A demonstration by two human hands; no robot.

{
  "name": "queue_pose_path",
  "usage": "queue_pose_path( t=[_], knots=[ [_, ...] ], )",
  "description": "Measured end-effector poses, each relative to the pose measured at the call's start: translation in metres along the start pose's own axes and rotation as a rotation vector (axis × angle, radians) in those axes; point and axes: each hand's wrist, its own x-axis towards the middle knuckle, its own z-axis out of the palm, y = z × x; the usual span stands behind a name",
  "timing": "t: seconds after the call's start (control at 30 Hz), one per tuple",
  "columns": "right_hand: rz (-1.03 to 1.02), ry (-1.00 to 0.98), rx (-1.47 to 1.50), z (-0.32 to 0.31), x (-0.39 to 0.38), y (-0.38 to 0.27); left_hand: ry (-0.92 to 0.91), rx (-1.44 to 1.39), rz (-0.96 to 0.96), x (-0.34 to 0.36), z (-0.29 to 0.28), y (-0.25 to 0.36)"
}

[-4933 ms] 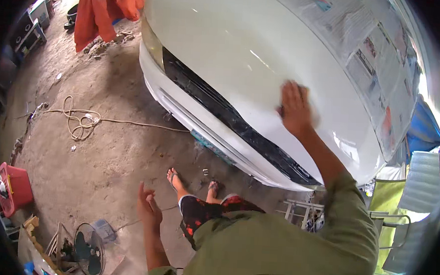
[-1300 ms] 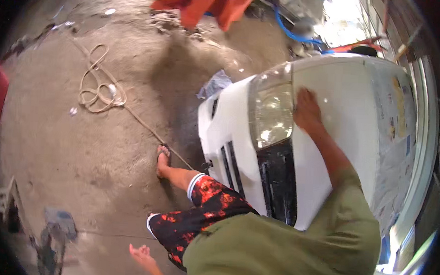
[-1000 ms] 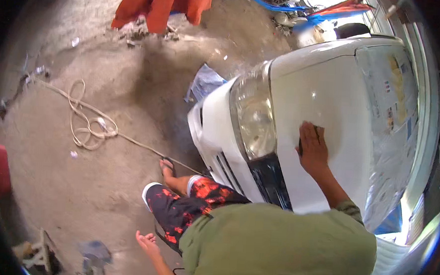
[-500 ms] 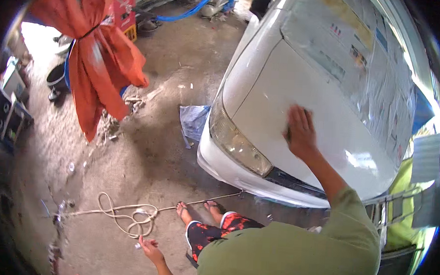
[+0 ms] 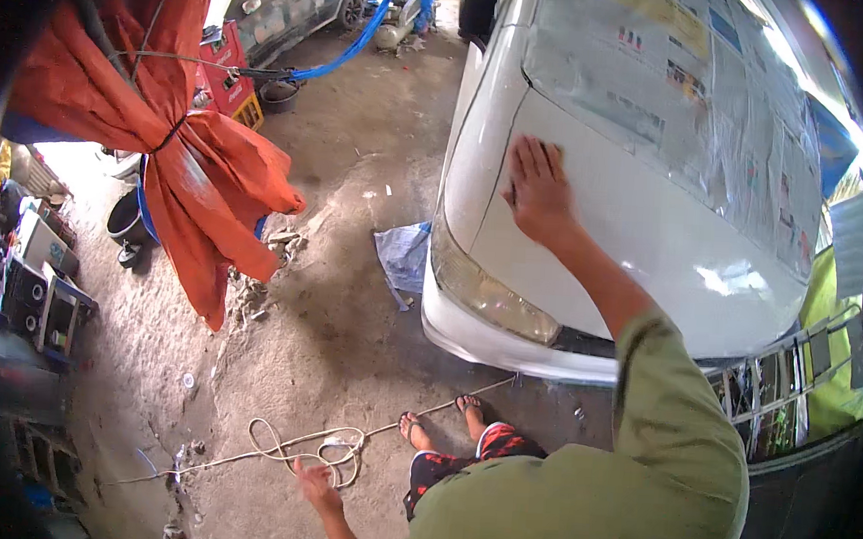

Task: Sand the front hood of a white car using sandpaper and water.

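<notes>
On the white front panel of a vehicle (image 5: 639,222), my right hand (image 5: 540,187) lies with its fingers together over a dark flat pad (image 5: 511,194). Only slim edges of the pad show; the palm hides the rest, and its kind is unclear. The hand is beside the dark seam at the panel's left side, above the headlight (image 5: 484,292). Away from the vehicle, my left hand (image 5: 318,490) hangs low over the floor, slightly blurred, its fingers apart and nothing visible in them. Below it in the view lies a looped pale rope (image 5: 276,447).
Paper and clear plastic sheeting (image 5: 656,76) cover the windshield. An orange tarp (image 5: 201,199) hangs tied at the left. A pale plastic sack (image 5: 403,255) lies by the bumper. Behind are a red crate (image 5: 225,68) and a blue hose (image 5: 355,56); a ladder-like metal frame (image 5: 787,376) stands right.
My right hand has slid with the pad across the panel, leftward to the seam. My left hand stays low, away from the vehicle. The whole view has shifted a little.
</notes>
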Motion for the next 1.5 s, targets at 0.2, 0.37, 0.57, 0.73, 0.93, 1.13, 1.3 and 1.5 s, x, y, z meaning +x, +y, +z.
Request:
queue_pose_path(
  t=[0.2, 0.37, 0.57, 0.73, 0.93, 1.13, 1.3, 1.5],
  knots=[
    [-0.021, -0.128, 0.057, -0.010, -0.106, -0.004, -0.060, 0.069, 0.097, -0.003, -0.018, 0.014],
    [0.052, -0.120, -0.079, -0.001, -0.034, -0.010, -0.082, 0.063, 0.010, 0.007, -0.012, 0.019],
    [0.090, -0.116, -0.061, -0.003, -0.004, -0.025, -0.152, -0.024, 0.201, 0.036, -0.009, 0.077],
    [0.039, -0.035, 0.019, 0.018, -0.113, -0.002, -0.128, 0.032, 0.164, 0.027, -0.024, 0.044],
    [-0.023, -0.015, 0.059, 0.015, -0.015, -0.032, -0.252, 0.083, 0.208, 0.032, 0.011, 0.065],
    [-0.110, -0.177, -0.151, 0.009, -0.138, 0.022, -0.262, 0.000, 0.103, 0.013, 0.009, 0.029],
    [-0.016, -0.117, -0.140, 0.038, -0.003, -0.062, -0.238, 0.017, 0.392, 0.051, 0.071, 0.090],
    [-0.059, -0.026, -0.006, 0.003, -0.145, 0.021, -0.251, 0.026, 0.415, 0.020, 0.004, 0.112]
  ],
)
